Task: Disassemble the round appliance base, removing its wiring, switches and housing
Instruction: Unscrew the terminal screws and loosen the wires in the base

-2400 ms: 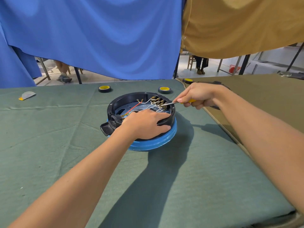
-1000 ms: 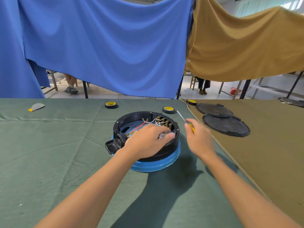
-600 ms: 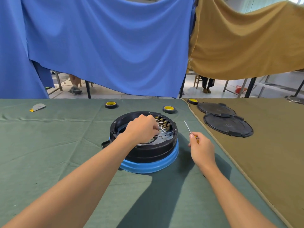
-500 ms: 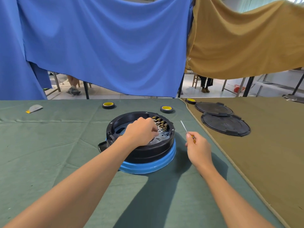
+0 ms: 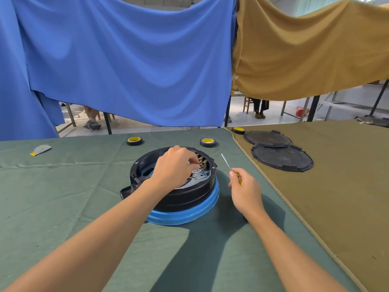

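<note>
Appliance base, round, black on a blue ring, mid-bench. Left hand hides most of its interior, fingers curled at the white wiring; I cannot tell what its grip holds. Right hand, just right of the base, holds a screwdriver in its grip, withdrawn from the brass terminals since 2.4 s ago. Wall label is unreadable.

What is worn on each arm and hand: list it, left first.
Left hand: no glove, no ring showing; the left forearm has no sleeve, watch or band in view. Right hand: the same, with the right forearm unsleeved to the frame's edge.
</note>
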Demonstrator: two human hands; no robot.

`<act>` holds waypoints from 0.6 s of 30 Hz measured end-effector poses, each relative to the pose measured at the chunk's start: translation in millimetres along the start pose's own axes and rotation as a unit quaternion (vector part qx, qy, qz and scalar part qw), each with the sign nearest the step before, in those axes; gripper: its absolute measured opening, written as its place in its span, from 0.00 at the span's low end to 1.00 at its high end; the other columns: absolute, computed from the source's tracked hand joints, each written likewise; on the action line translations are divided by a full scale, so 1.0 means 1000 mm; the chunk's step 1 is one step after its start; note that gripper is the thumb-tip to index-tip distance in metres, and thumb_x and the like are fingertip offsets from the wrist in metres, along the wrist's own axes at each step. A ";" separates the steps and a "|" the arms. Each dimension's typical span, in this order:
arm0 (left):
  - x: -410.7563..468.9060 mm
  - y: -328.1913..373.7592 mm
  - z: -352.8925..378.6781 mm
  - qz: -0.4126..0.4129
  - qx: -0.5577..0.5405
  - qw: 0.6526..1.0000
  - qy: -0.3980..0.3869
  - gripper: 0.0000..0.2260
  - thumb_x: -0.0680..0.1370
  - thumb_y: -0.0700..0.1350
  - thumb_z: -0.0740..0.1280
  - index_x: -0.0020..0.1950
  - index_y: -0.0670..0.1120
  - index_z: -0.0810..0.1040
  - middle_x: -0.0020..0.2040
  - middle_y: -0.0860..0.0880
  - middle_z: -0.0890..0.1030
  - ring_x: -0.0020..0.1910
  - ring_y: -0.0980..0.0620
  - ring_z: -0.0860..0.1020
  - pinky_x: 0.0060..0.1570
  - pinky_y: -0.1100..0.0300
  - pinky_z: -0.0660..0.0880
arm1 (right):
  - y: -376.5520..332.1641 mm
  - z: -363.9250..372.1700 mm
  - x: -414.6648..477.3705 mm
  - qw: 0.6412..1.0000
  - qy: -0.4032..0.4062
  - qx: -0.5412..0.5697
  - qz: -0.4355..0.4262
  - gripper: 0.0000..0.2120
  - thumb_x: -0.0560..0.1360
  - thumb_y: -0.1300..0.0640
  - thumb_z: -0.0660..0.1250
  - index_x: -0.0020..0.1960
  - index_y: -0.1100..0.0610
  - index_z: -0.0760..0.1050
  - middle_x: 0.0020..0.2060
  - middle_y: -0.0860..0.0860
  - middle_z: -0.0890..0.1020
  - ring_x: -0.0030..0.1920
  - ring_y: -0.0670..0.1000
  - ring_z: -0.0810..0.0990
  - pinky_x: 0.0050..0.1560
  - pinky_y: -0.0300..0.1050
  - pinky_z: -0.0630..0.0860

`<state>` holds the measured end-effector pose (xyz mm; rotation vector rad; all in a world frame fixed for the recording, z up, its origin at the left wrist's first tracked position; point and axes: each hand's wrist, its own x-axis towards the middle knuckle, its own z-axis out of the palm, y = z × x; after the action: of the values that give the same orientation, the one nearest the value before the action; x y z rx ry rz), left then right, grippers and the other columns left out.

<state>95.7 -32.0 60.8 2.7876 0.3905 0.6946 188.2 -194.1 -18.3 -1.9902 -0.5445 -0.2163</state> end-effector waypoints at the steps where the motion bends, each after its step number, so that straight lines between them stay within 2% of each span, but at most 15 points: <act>1: 0.000 0.005 -0.005 0.008 -0.021 1.000 0.021 0.05 0.78 0.48 0.69 0.49 0.52 0.84 0.45 0.53 0.80 0.44 0.54 0.74 0.42 0.57 0.74 | -0.002 0.000 -0.001 1.000 0.003 0.014 -0.004 0.11 0.83 0.53 0.56 0.57 0.54 0.75 0.35 0.45 0.77 0.39 0.46 0.75 0.41 0.45 0.69; 5: 0.003 0.032 -0.029 0.005 -0.180 0.981 0.079 0.03 0.75 0.46 0.72 0.47 0.49 0.85 0.39 0.54 0.83 0.41 0.57 0.80 0.46 0.57 0.78 | -0.013 -0.004 -0.009 0.996 0.027 0.080 -0.020 0.12 0.83 0.50 0.52 0.53 0.53 0.71 0.34 0.47 0.75 0.36 0.47 0.75 0.39 0.50 0.71; 8: 0.005 0.051 -0.047 -0.014 -0.273 0.956 0.111 0.02 0.74 0.44 0.74 0.41 0.49 0.84 0.34 0.59 0.81 0.35 0.64 0.79 0.39 0.74 0.73 | -0.024 -0.010 -0.012 0.991 0.049 0.123 -0.025 0.09 0.84 0.51 0.50 0.52 0.51 0.68 0.34 0.49 0.75 0.33 0.51 0.75 0.38 0.55 0.72; 10: 0.005 0.058 -0.055 -0.039 -0.334 0.934 0.118 0.05 0.73 0.45 0.75 0.38 0.52 0.83 0.31 0.57 0.82 0.33 0.67 0.78 0.35 0.76 0.70 | -0.031 -0.016 -0.011 0.983 0.058 0.174 -0.025 0.06 0.84 0.52 0.52 0.52 0.49 0.67 0.36 0.49 0.76 0.34 0.49 0.73 0.39 0.53 0.72; 12: 0.004 0.062 -0.058 -0.076 -0.386 0.911 0.122 0.05 0.73 0.46 0.75 0.38 0.52 0.83 0.31 0.57 0.82 0.31 0.66 0.77 0.35 0.73 0.72 | -0.036 -0.023 -0.013 0.967 0.039 0.252 -0.007 0.03 0.82 0.49 0.58 0.52 0.46 0.69 0.37 0.48 0.76 0.34 0.45 0.73 0.36 0.45 0.73; 14: 0.003 0.066 -0.059 -0.119 -0.431 0.884 0.135 0.03 0.73 0.46 0.75 0.39 0.50 0.84 0.34 0.56 0.83 0.32 0.64 0.77 0.38 0.67 0.73 | -0.037 -0.029 -0.016 0.955 0.016 0.298 0.007 0.05 0.78 0.46 0.65 0.51 0.46 0.73 0.37 0.47 0.79 0.31 0.41 0.73 0.31 0.38 0.73; 18: 0.002 0.070 -0.059 -0.171 -0.494 0.836 0.165 0.02 0.74 0.45 0.74 0.41 0.49 0.84 0.39 0.51 0.84 0.36 0.58 0.78 0.40 0.63 0.73 | -0.043 -0.031 -0.023 0.952 -0.009 0.305 -0.006 0.04 0.75 0.49 0.70 0.49 0.48 0.79 0.39 0.45 0.83 0.31 0.40 0.75 0.30 0.36 0.74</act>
<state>82.6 -86.7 133.2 1.5725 0.4130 0.9349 150.6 -211.7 22.1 -1.3866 -0.5554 -0.0263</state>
